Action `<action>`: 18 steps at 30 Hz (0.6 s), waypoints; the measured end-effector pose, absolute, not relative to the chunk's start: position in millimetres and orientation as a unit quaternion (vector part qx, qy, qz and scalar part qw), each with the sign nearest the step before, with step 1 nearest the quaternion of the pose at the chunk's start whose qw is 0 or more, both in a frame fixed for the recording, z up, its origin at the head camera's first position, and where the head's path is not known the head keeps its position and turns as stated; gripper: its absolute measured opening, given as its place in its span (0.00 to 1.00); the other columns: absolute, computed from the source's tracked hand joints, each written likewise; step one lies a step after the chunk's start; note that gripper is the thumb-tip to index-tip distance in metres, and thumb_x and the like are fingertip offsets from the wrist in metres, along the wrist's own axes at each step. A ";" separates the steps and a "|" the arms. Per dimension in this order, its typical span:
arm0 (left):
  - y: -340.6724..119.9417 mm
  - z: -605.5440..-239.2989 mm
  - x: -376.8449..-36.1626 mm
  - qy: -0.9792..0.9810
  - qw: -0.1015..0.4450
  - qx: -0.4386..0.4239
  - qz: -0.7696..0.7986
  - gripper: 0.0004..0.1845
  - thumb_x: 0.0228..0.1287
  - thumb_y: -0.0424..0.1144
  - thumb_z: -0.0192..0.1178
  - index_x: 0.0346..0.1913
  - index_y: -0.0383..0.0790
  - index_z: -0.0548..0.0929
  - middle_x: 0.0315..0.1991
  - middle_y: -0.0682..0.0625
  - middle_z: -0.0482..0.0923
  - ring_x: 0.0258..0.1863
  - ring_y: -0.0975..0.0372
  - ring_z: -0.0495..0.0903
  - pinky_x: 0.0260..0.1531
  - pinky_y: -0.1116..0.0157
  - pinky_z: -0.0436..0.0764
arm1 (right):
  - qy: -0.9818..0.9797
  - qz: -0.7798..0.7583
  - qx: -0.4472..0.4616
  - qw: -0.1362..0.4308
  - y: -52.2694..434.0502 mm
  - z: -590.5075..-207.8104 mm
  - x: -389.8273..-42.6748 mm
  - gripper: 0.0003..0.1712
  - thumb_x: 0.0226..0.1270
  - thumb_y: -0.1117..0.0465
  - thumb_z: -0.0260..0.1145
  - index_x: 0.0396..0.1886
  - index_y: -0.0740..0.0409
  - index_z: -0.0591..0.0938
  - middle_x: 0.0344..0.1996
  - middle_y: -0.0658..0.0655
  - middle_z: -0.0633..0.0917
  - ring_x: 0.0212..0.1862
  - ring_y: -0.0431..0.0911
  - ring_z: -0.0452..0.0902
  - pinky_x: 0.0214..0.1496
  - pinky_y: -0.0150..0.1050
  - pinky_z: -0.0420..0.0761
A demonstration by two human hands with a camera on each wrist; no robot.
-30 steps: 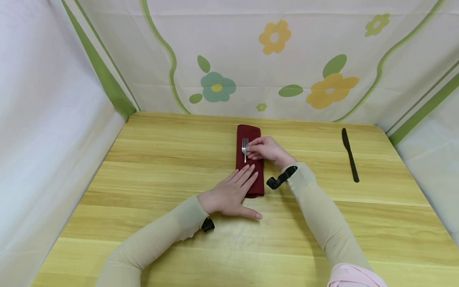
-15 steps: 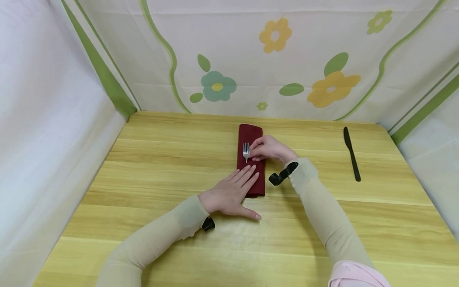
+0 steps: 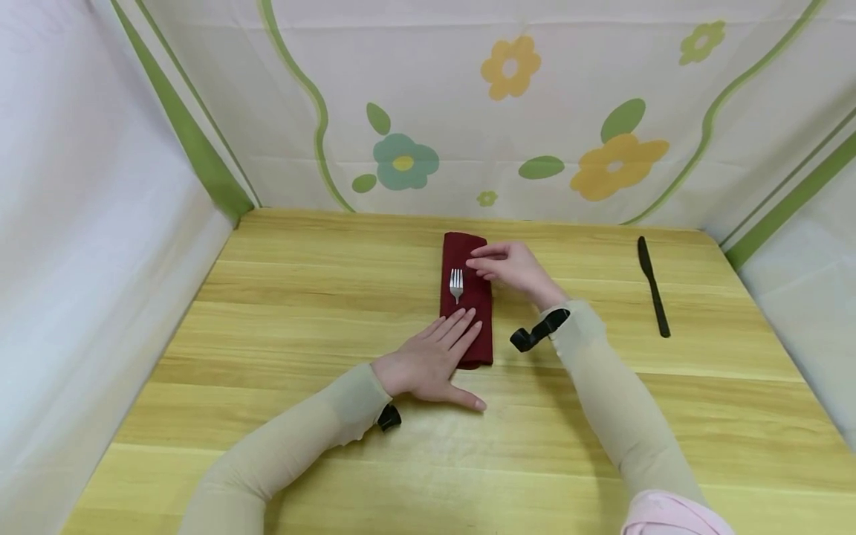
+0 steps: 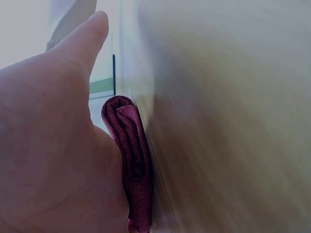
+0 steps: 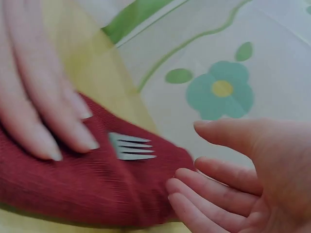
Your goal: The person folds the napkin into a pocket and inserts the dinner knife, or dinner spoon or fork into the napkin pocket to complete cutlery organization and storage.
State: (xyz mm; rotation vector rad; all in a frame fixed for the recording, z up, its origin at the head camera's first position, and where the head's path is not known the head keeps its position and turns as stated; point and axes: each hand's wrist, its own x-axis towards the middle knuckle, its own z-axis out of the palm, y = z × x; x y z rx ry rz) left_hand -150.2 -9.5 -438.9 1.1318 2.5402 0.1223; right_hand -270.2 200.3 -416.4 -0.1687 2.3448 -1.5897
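A dark red folded napkin [image 3: 465, 249] lies lengthwise on the wooden table. From its fold sticks the head of a silver fork [image 3: 456, 284], tines pointing to the far side; the handle is hidden. My left hand [image 3: 431, 362] rests flat across the napkin's near part, fingertips just below the fork and thumb spread out over the table. In the left wrist view the rolled layers of the napkin [image 4: 127, 141] show beside the palm. My right hand [image 3: 513, 267] hovers at the napkin's far right edge, thumb and fingers parted and holding nothing, apart from the fork [image 5: 132, 146].
A black table knife [image 3: 653, 287] lies on the table [image 3: 321, 297] to the right, well away from the napkin. A white cloth backdrop [image 3: 455, 96] with printed flowers borders the table's far edge, and white cloth hangs at both sides.
My right hand has let go of the fork and moved off to the right. The fork has slid nearer to my left hand, with less of it showing. My left hand has stayed put.
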 end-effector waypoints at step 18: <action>-8.1 -435.6 -147.5 0.899 0.175 0.399 0.036 0.66 0.57 0.84 0.47 0.82 0.41 0.35 0.82 0.46 0.24 0.79 0.56 0.24 0.76 0.58 0.35 | 0.830 -0.551 -0.069 0.055 244.9 -372.1 -258.6 0.29 0.69 0.43 0.70 0.63 0.54 0.84 0.57 0.55 0.85 0.63 0.47 0.76 0.68 0.48 0.70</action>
